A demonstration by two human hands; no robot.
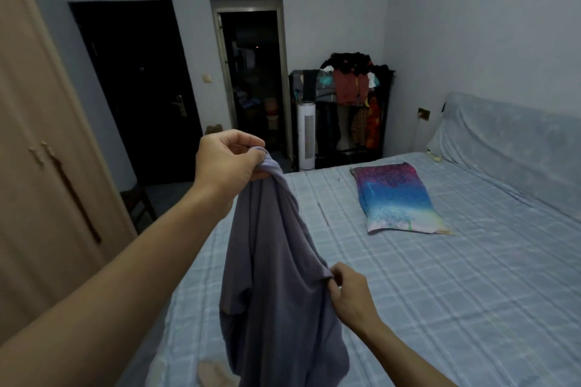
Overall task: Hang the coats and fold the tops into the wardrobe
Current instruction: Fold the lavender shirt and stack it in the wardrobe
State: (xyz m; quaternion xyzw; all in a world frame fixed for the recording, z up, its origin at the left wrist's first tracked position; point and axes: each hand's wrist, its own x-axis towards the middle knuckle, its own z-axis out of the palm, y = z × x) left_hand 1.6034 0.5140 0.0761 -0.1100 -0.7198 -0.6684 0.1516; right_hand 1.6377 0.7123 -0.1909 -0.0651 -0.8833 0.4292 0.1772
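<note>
The right hand point(349, 295), nearest, pinches a fold of the limp purple-grey fabric top point(273, 261) between thumb and fingertips. Higher and farther out, the left hand point(226, 160) grips the bunched upper edge, so the top hangs over the near edge of the pale blue checked bed point(456, 308). A flat purple, blue and white patterned cloth point(396, 198) lies farther up the sheet. The closed beige wooden wardrobe point(37, 166) stands at left. Beyond are a white tower fan point(306, 135) and a laden black clothes rack point(349, 97).
</note>
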